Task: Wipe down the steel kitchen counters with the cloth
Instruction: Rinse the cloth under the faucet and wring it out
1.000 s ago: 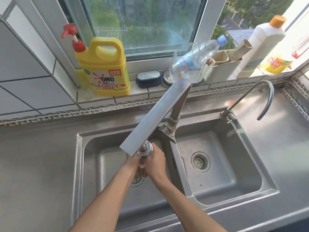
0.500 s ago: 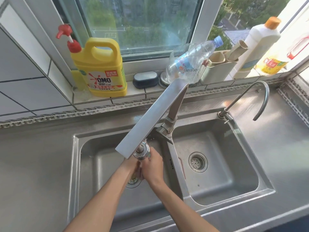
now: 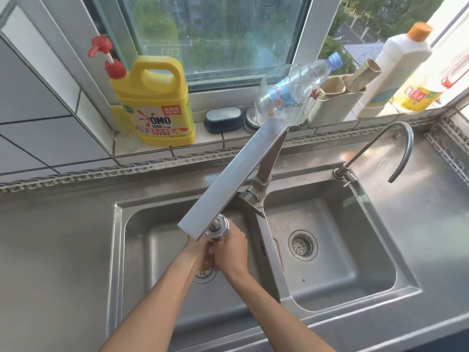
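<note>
Both hands sit together under the outlet of the flat steel faucet point(image 3: 228, 181), over the left basin point(image 3: 152, 250) of the double sink. The right hand point(image 3: 232, 252) lies at 3 o'clock of the left hand point(image 3: 196, 250), touching it; the right fingers curl inward toward the left. The spout head hides most of the left hand. The state of either grip cannot be told: the fingers are bunched and whatever lies between them is hidden. The cloth cannot be made out; if present, it is concealed between the hands.

The left basin's drain point(image 3: 204, 274) shows just below the hands at 6 o'clock. The right basin point(image 3: 342, 250), with its strainer point(image 3: 302, 246), lies at 3 o'clock. The steel counter point(image 3: 50, 250) surrounds the sink. A slim gooseneck tap point(image 3: 403, 146) stands at the sink's 1 o'clock corner.

On the window ledge, from 10 o'clock to 2 o'clock: a yellow detergent jug point(image 3: 154, 102) with a red pump, a dark soap dish point(image 3: 223, 119), a tilted clear plastic bottle point(image 3: 291, 95), a beige holder point(image 3: 332, 102), a white bottle point(image 3: 390, 72) with an orange cap, and a yellow-labelled bottle point(image 3: 416, 97).
</note>
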`<state>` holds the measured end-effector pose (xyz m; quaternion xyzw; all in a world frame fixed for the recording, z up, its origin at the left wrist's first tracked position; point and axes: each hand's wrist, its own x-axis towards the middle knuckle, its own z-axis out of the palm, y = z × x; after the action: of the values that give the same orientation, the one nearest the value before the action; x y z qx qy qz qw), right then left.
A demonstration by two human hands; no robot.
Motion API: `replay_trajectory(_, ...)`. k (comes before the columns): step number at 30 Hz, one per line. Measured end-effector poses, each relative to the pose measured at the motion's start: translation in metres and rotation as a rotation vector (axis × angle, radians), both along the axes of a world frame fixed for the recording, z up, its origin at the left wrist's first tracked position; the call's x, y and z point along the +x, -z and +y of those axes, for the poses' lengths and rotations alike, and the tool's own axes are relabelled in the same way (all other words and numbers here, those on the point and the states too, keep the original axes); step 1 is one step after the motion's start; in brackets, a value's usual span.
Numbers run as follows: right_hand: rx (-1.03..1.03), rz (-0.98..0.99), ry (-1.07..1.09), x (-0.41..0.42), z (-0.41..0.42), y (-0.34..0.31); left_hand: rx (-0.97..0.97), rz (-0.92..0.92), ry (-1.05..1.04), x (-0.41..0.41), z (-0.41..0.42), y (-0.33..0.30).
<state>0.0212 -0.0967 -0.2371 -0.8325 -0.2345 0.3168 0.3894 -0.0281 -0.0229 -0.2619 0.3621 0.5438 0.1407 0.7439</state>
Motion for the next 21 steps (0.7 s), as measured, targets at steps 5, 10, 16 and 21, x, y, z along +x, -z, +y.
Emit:
replay_trajectory(5, -0.007, -0.058, 0.039, 0.02, 0.014, 0.005, 0.028, 0.02, -0.006, 0.005, -0.005, 0.006)
replay_trajectory(10, 0.016, 0.067, 0.192, 0.033, 0.024, 0.009, 0.006, -0.052, 0.031, 0.006, -0.013, -0.002)
replay_trajectory(16, -0.051, -0.006, -0.056, -0.008, 0.003, 0.003, 0.019, -0.105, -0.11, 0.003, 0.005, -0.002)
replay_trajectory(21, 0.006, -0.056, -0.018, 0.015, 0.01, 0.016, 0.088, -0.031, -0.013, 0.007, -0.007, 0.003)
